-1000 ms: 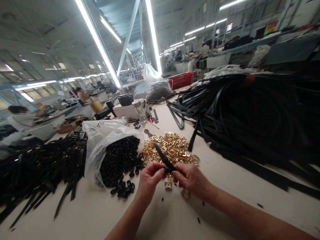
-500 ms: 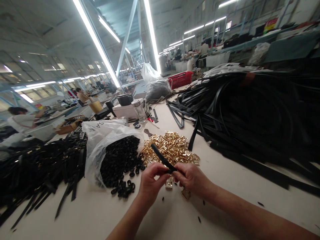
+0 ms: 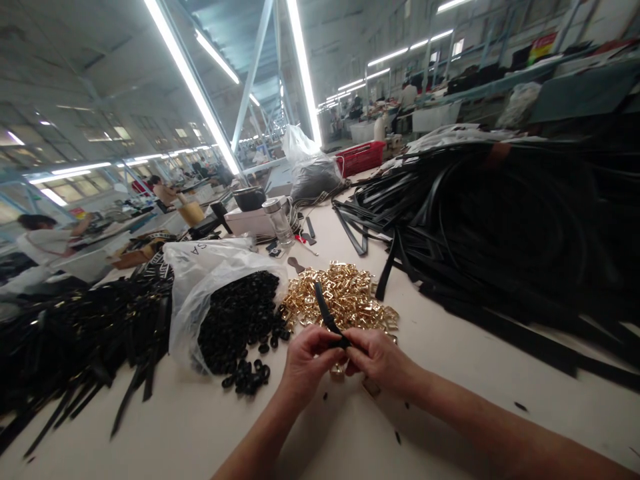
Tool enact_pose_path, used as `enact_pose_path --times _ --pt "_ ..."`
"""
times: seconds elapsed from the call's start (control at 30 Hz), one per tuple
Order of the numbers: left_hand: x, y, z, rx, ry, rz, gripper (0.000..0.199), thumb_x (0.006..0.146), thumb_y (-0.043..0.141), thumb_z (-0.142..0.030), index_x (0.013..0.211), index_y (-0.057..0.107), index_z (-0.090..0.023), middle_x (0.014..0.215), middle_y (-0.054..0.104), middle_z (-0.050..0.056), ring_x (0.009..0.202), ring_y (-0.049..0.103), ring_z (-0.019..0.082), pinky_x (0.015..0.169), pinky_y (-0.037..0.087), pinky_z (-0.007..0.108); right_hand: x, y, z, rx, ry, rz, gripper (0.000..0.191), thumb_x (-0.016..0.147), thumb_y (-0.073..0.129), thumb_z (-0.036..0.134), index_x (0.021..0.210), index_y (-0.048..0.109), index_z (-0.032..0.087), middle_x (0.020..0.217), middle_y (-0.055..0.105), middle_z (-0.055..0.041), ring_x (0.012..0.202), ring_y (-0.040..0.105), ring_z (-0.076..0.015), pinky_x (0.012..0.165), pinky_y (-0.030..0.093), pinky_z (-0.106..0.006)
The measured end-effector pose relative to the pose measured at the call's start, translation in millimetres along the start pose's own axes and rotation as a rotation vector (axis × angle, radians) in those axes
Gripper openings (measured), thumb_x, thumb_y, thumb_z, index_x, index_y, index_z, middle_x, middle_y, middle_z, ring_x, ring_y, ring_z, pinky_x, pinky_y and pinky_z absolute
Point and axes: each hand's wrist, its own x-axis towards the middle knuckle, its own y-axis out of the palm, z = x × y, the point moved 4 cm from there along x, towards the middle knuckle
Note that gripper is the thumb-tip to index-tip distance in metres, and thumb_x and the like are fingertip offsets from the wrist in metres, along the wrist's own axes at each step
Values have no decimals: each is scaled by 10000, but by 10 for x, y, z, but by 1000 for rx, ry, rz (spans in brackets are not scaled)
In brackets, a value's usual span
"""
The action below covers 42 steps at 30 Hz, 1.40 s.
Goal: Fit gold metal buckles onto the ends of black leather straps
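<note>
Both hands meet over the pale table, just in front of a heap of gold buckles. A short black strap is pinched between the thumb and fingers of my left hand, its free end standing up over the heap. My right hand grips the same strap from the right, close to the left fingertips. What lies between the fingertips is partly hidden. A few gold buckles lie below the hands. Left of the heap, small black loops spill from a clear plastic bag.
Black straps cover the table's left side, and a large pile of long black strips fills the right. Farther back are a glass jar, a filled plastic bag and a red basket. People sit at distant tables.
The strap's free end has swung slightly to the right and stands more upright. My right hand has shifted slightly left, and both hands still hold the strap.
</note>
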Motion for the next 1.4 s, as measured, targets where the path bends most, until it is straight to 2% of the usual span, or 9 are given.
enact_pose_path --times 0.13,0.2,0.43,0.7,0.83,0.93,1.03,1.13,1.4 --pt "6 -1 -101 207 87 -29 108 701 772 -135 767 765 -220 760 634 8 703 588 140 651 472 239 -12 5 7 28 -33 19 118 842 572 213 928 647 181 819 720 -16 726 696 -166 652 545 -250" --pt "-1 19 -123 212 104 -26 137 703 750 -108 780 767 -220 776 653 14 731 604 148 674 481 242 -12 -7 4 37 -33 6 114 843 599 238 921 654 176 802 711 -17 709 688 -167 638 539 -250" --pt "-45 98 -54 -212 -145 -23 138 729 796 -250 817 712 -184 732 720 6 673 653 133 672 523 246 6 -106 18 21 -27 -108 235 928 545 370 893 638 157 727 670 -27 616 656 -150 563 516 -243" --pt "-55 91 -3 -380 -231 -49 228 716 833 -319 784 682 -162 772 744 36 685 676 127 628 528 210 -33 -83 32 93 -36 -156 239 936 500 362 861 607 162 679 634 -6 543 626 -128 492 494 -220" --pt "-17 47 49 -526 -295 -134 328 692 851 -368 888 682 -167 703 708 10 546 622 78 502 463 149 -39 -72 70 27 -22 -136 231 937 456 339 816 568 177 611 613 11 488 586 -115 456 448 -205" --pt "6 10 62 -584 -297 -188 343 684 851 -405 848 679 -158 615 645 -22 456 533 45 437 398 132 -40 -79 109 -44 -19 -127 226 920 467 323 769 560 181 593 610 11 465 545 -106 437 409 -199" --pt "2 20 68 -566 -330 -190 360 636 877 -405 783 681 -141 564 599 -37 414 469 33 391 348 130 -37 -83 126 -85 -33 -134 208 891 509 295 735 583 179 595 606 9 490 513 -104 457 384 -203" --pt "-8 66 60 -521 -318 -159 354 630 878 -384 808 702 -135 548 594 -37 399 452 36 380 337 140 -31 -78 119 -109 -36 -155 208 888 514 283 724 589 179 608 606 5 520 515 -110 482 385 -211" --pt "-50 103 40 -352 -156 -172 284 674 840 -368 793 723 -137 507 612 -29 399 500 82 400 393 199 -35 -68 72 -102 1 -177 213 913 480 288 759 589 189 597 614 19 480 527 -102 467 391 -204"
